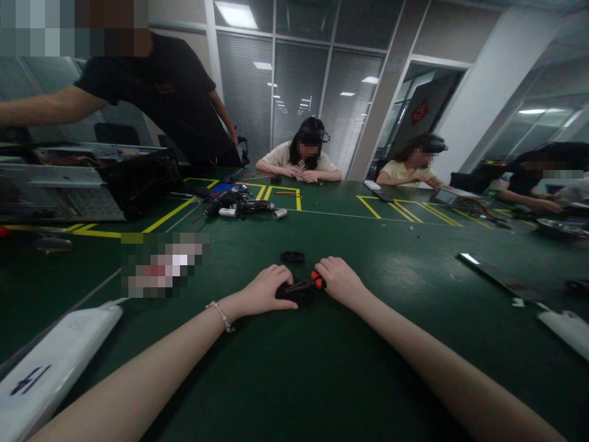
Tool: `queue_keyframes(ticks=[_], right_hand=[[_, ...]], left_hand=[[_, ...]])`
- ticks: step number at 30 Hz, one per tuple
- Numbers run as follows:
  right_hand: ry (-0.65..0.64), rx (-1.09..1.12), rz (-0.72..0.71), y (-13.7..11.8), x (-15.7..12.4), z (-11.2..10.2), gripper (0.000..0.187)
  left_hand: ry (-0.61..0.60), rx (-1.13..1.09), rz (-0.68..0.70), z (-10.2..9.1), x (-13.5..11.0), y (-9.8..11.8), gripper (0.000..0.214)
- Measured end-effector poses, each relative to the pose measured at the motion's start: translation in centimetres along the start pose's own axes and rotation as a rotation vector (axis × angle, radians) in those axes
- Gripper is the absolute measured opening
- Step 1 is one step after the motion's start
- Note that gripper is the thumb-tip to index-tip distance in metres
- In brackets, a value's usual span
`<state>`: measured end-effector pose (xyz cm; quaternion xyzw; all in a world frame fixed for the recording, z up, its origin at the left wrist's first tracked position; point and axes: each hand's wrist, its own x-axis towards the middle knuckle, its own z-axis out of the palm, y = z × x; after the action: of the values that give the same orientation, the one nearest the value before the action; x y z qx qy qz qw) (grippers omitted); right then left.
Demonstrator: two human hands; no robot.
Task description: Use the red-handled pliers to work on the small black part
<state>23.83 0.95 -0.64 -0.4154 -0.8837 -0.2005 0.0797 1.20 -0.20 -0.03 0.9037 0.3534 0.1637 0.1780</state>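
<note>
Head view: left hand (271,290) curled round black part (304,299) between the hands, right hand (339,279) gripping red-handled pliers (304,285), long axis left-right, jaws pointing left over part.

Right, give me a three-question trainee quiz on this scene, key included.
1. Which hand grips the red-handled pliers? A) the left hand; B) the right hand; C) neither.
2. True or false: the left hand, placed around a dark piece, has a bracelet on its wrist.
3. Fill the blank: the green table is marked with ______ lines.

Key: 1. B; 2. True; 3. yellow.
</note>
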Motion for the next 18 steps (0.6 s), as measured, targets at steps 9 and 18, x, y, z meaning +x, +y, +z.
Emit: queue_keyframes(ticks=[9, 18], right_hand=[[-0.005, 0.003, 0.007, 0.06, 0.02, -0.06, 0.014], [-0.008, 0.009, 0.012, 0.19, -0.09, 0.05, 0.015]], left_hand=[[-0.011, -0.004, -0.012, 0.01, -0.03, 0.01, 0.037], [-0.001, -0.001, 0.008, 0.04, -0.03, 0.0, 0.037]])
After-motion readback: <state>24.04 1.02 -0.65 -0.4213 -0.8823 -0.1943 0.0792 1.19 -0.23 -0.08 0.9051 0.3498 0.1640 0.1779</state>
